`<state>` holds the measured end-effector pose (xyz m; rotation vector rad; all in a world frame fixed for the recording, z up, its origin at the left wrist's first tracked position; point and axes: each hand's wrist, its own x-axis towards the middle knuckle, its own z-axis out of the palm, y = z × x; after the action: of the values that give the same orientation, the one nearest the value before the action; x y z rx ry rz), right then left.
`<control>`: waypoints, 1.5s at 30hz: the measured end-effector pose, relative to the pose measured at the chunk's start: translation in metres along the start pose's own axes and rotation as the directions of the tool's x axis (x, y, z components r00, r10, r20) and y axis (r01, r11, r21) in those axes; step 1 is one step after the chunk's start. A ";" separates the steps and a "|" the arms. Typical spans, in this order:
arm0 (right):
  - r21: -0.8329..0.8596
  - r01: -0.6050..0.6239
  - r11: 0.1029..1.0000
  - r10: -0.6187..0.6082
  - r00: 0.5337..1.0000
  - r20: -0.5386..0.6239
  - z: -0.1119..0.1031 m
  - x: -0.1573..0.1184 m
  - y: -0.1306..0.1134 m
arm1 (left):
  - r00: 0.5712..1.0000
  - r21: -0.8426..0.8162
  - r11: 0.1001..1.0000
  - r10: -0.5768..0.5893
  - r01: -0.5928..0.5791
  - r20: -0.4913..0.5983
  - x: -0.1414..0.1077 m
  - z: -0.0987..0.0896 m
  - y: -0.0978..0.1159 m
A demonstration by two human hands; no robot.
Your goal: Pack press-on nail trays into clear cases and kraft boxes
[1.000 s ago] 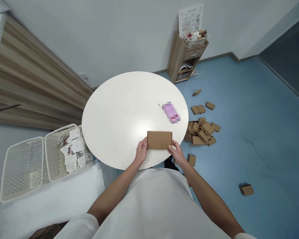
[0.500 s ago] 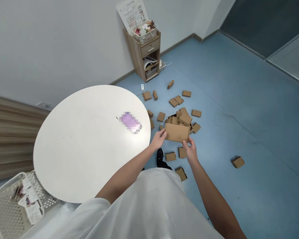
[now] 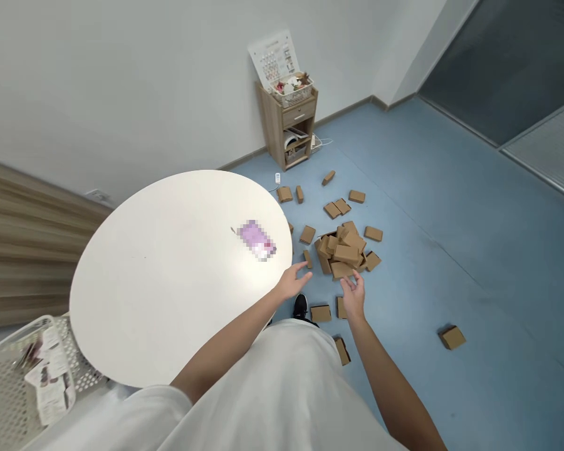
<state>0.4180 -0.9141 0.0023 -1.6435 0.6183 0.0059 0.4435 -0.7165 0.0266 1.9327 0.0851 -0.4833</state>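
A heap of small brown cardboard boxes (image 3: 346, 253) lies on the blue floor, some of them in a larger open carton. My left hand (image 3: 293, 281) is beside the right edge of the white round table (image 3: 169, 269), fingers apart and nothing in it. To the right, my right hand (image 3: 354, 294) hovers at the near side of the heap, its fingers parted and holding nothing. A flat box (image 3: 341, 270) shows at the heap's near edge, just beyond the right fingertips. On the table rests a blurred purple object (image 3: 257, 240).
Loose boxes are scattered on the floor, one (image 3: 452, 337) far to the right. A wooden cabinet (image 3: 286, 125) bearing a basket (image 3: 295, 95) stands by the wall. A white plastic basket (image 3: 4, 376) is at the lower left. My shoe (image 3: 300, 305) is below the hands.
The cardboard box that was held between both hands has been let go. Both hands are now empty, and the view has shifted slightly.
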 end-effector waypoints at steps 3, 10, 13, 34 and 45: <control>-0.001 0.032 0.999 -0.031 0.993 0.112 0.027 -0.015 0.002 | 0.994 -0.074 0.995 -0.079 0.074 -0.077 -0.039 -0.033 -0.033; -0.042 0.114 0.993 -0.089 0.919 0.384 0.101 -0.052 -0.008 | 0.909 -0.117 0.963 -0.269 0.244 -0.317 -0.135 -0.090 -0.102; -0.145 0.152 0.978 -0.072 0.891 0.449 0.129 -0.063 -0.009 | 0.861 -0.073 0.937 -0.343 0.341 -0.376 -0.167 -0.105 -0.128; -0.682 0.606 0.410 0.126 0.702 0.701 0.258 -0.019 -0.042 | 0.617 -0.169 0.794 -0.569 0.584 -0.543 -0.218 -0.103 -0.162; -0.484 0.696 0.531 0.050 0.545 0.837 0.255 -0.046 -0.035 | 0.551 -0.203 0.779 -0.577 0.593 -0.603 -0.217 -0.097 -0.156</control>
<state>0.4798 -0.6597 0.0037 -2.3589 -0.5865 0.7810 0.2304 -0.5301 0.0035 1.9846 1.2283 -0.2158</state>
